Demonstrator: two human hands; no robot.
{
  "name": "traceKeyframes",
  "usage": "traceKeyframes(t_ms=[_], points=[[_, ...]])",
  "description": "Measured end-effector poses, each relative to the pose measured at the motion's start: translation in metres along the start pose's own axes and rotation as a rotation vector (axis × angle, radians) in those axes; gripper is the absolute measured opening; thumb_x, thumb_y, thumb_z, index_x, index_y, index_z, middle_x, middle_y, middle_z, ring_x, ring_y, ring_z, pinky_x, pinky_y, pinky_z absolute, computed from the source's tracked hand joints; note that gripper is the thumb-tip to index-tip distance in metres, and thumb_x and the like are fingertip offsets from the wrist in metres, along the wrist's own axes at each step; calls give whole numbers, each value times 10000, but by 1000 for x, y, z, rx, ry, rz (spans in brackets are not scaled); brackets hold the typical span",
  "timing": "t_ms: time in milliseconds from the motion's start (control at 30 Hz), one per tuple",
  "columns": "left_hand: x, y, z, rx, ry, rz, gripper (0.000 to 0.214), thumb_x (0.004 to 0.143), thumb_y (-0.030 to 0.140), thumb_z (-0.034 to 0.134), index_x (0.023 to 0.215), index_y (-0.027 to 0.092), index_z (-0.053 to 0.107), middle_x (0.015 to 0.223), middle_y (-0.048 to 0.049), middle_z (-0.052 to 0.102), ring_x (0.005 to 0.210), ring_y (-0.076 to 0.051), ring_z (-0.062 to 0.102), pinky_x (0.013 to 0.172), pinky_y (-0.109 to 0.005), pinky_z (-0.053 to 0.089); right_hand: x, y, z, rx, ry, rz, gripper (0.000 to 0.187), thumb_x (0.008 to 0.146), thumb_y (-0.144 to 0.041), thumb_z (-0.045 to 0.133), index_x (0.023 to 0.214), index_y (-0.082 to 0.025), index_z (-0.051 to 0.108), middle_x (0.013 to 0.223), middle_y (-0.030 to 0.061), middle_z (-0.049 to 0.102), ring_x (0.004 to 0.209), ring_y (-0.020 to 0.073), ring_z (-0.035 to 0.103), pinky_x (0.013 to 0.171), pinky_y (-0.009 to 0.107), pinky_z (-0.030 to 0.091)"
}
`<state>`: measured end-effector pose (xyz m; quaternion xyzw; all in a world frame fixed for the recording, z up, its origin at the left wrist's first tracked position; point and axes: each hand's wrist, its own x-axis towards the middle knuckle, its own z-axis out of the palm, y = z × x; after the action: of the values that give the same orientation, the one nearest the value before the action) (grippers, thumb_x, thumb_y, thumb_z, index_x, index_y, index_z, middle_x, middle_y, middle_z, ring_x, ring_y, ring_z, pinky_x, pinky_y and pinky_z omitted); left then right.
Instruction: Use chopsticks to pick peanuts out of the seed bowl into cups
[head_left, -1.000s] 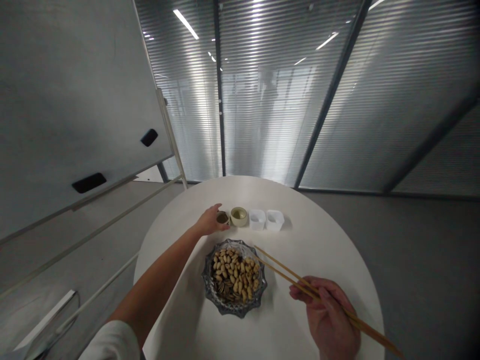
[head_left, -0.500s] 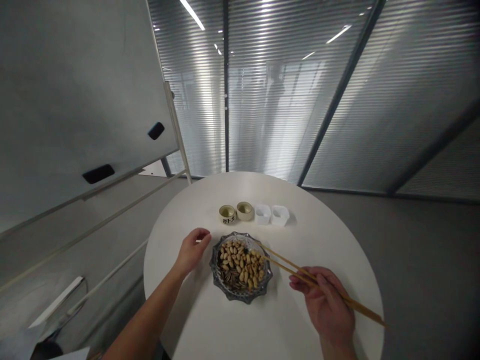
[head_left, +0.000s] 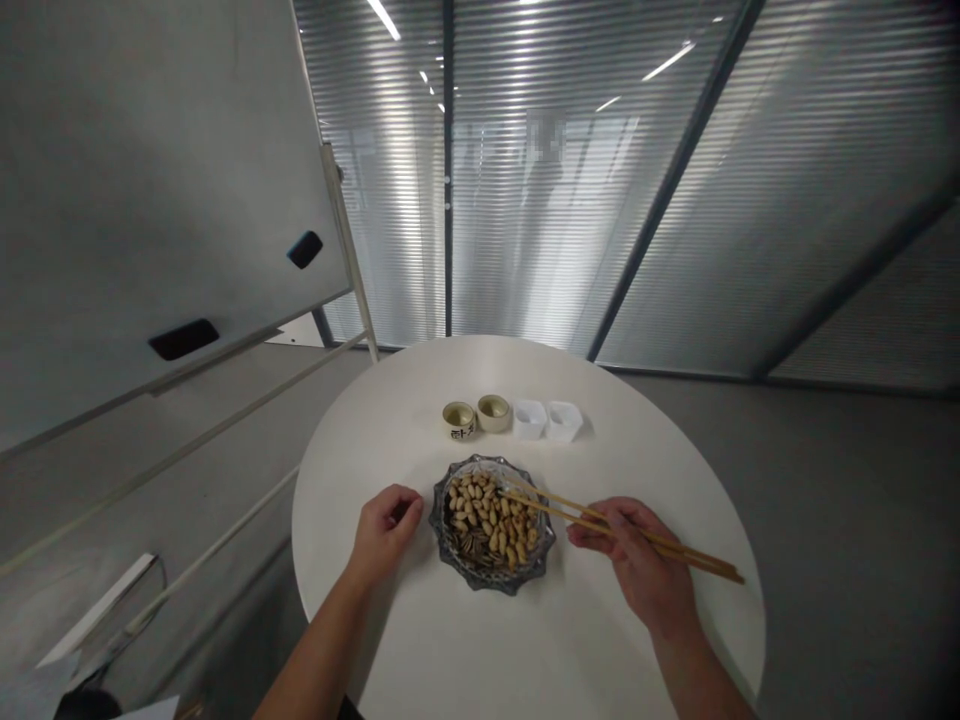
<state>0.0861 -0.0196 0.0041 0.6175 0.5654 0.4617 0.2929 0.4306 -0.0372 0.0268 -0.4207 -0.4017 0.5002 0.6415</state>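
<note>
My left hand [head_left: 386, 533] rests on the white round table [head_left: 480, 640] just left of a scalloped glass bowl [head_left: 437, 520], fingers curled, with nothing visible in them. My right hand [head_left: 637, 555] holds wooden chopsticks [head_left: 570, 510], whose tips reach over the bowl among the peanuts [head_left: 487, 515]. Striped sunflower seeds [head_left: 472, 548] lie in the bowl's near-left part. Beyond the bowl stand a lettered ceramic cup [head_left: 459, 420], a plain ceramic cup [head_left: 493, 412] and white square containers [head_left: 529, 420] [head_left: 563, 421]. I cannot see their contents clearly.
A whiteboard [head_left: 165, 220] on a metal stand [head_left: 349, 255] rises to the left of the table. A glass partition with blinds [head_left: 555, 220] stands behind it. Grey floor [head_left: 840, 520] surrounds the table.
My left hand has come back from the lettered cup to beside the bowl. The chopstick tips have moved further over the peanuts, and my right hand has moved up the picture.
</note>
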Motion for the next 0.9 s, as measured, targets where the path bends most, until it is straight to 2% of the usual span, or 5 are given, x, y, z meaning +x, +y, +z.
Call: traceKeyframes(t_ms=[300,467,633,767,900], points=[[-3,-2,0,44,-35,59,265,884,382,607,754,164,682,668,-21,629,610,-136,537,586,-246,415,3,-25,-11,-229,32,15,392,830,-553,771,838,-169,694,747,83,752,618,273,772,605,403,675],[3,-7,10,59,-72,51,235,896,367,600,817,172,705,730,-32,668,650,-147,567,608,-250,434,6,-23,-7,-289,11,20,404,833,-572,753,831,-175,678,729,79,750,622,260,768,610,385,666],[7,-5,16,49,-80,26,236,900,375,588,843,179,706,747,-30,671,673,-154,587,630,-255,449,15,-12,-8,-405,-28,-72,398,882,-571,687,789,-185,661,601,47,693,510,187,666,479,285,565],[11,-3,19,47,-62,-9,254,898,391,578,823,177,693,730,-25,658,660,-152,572,619,-256,438,18,-13,-14,-535,-92,-193,356,946,-512,625,780,-198,650,549,13,641,504,153,592,512,263,498],[14,-6,23,58,-50,-12,265,899,396,571,799,177,680,722,-19,645,669,-151,567,627,-256,428,18,-21,-13,-625,-136,-233,348,960,-498,604,777,-206,652,543,8,627,516,165,585,536,283,490]])
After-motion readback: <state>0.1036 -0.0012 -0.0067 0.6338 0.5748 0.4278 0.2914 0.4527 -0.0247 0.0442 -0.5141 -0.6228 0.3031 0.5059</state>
